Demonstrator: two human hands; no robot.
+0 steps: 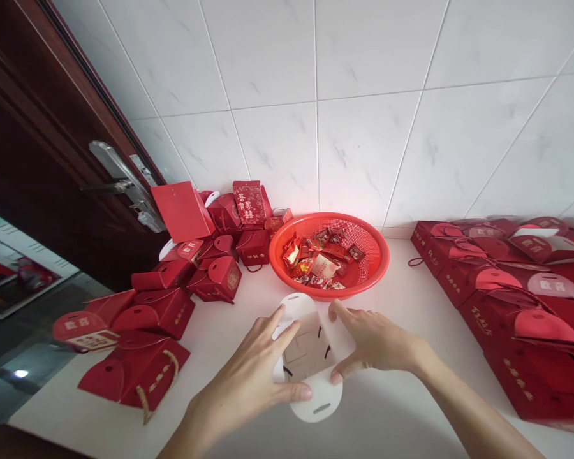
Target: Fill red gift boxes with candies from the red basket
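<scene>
Between my hands is a small paper gift box (307,357), its top flaps spread and its white inside facing up. Slots show in the rounded end flaps, and short dark cord ends stick out of the inner walls. My left hand (256,363) grips the left side, with its thumb on the near flap. On the right side, my right hand (373,341) holds the wall and flap between thumb and fingers. Just beyond the box stands a red plastic basket (385,261) with wrapped candies (325,264) in it. The outside of the box is mostly hidden.
Red gift boxes (160,312) stand in a loose cluster on the left of the white table (229,408). Closely packed rows of red boxes (497,319) fill the right side. Behind is a tiled wall (363,146); a dark door (52,127) is at left.
</scene>
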